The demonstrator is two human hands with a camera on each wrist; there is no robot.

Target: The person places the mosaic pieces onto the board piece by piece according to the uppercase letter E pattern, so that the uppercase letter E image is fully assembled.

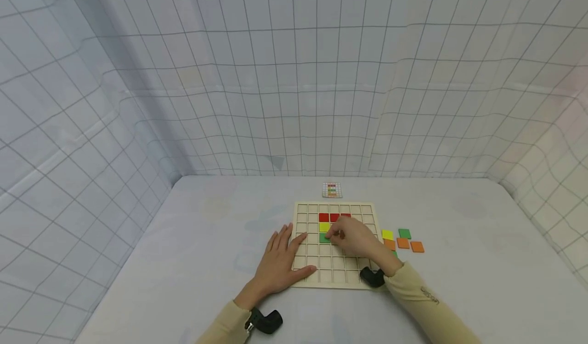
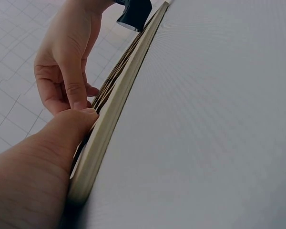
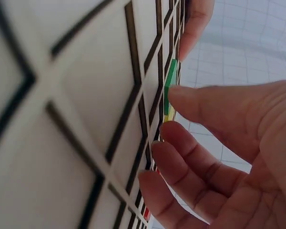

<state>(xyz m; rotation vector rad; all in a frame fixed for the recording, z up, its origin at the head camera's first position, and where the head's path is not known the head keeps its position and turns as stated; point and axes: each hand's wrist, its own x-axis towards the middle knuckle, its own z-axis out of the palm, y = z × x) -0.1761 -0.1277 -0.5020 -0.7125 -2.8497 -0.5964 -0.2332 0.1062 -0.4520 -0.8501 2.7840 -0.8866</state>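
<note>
A pale wooden grid board (image 1: 337, 276) lies on the white table. My right hand (image 1: 353, 237) is over its middle, fingers bent, holding a green tile (image 1: 323, 238) at one of the cells. In the right wrist view the thumb lies against the green tile (image 3: 170, 86), which sits slightly proud of the grid. Just beyond it, a yellow tile (image 1: 324, 227) fills a cell, and a row of red tiles (image 1: 323, 217) lies farther up, partly covered by the hand. My left hand (image 1: 277, 265) rests spread on the board's left edge, its thumb (image 2: 76, 121) along the near rim.
Right of the board lie loose tiles: a yellow one (image 1: 387, 234), a green one (image 1: 404, 234) and several orange ones (image 1: 417, 246). A small pattern card (image 1: 332, 190) lies behind the board. White grid-lined curtains (image 1: 294, 94) surround the table.
</note>
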